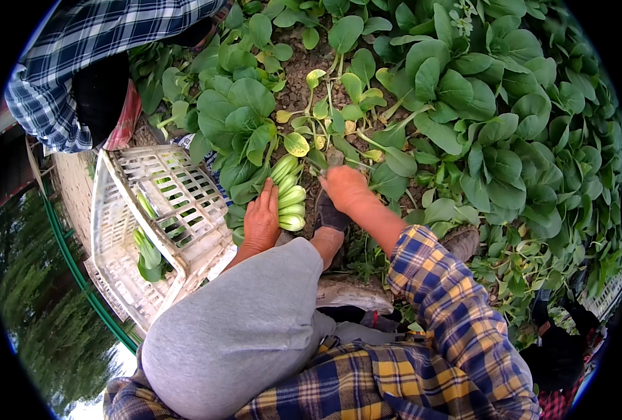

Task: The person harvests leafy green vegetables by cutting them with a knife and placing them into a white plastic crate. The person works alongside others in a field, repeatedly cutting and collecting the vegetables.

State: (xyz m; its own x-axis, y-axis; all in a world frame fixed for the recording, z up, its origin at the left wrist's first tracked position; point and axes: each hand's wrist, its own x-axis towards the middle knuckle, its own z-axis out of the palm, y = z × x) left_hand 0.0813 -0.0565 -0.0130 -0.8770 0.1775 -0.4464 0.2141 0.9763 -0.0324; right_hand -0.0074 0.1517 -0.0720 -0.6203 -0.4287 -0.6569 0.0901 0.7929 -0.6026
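My left hand [261, 219] rests against a row of harvested bok choy [292, 202], its fingers along the pale green stems. The heads lie side by side on the ground next to the crate. My right hand [344, 185] is closed in a fist above my dark shoe. A brownish, blurred end of something [334, 156] shows just beyond its fingers; what it is I cannot tell. Loose yellowing leaves [296, 144] and thin plants lie on the soil beyond both hands.
A white plastic crate [206, 241] stands tilted at my left, with some bok choy [147, 254] inside. Dense bok choy [492, 152] grows ahead and to the right. A co-worker's plaid sleeve [101, 31] is at upper left. Another person [557, 357] is at lower right.
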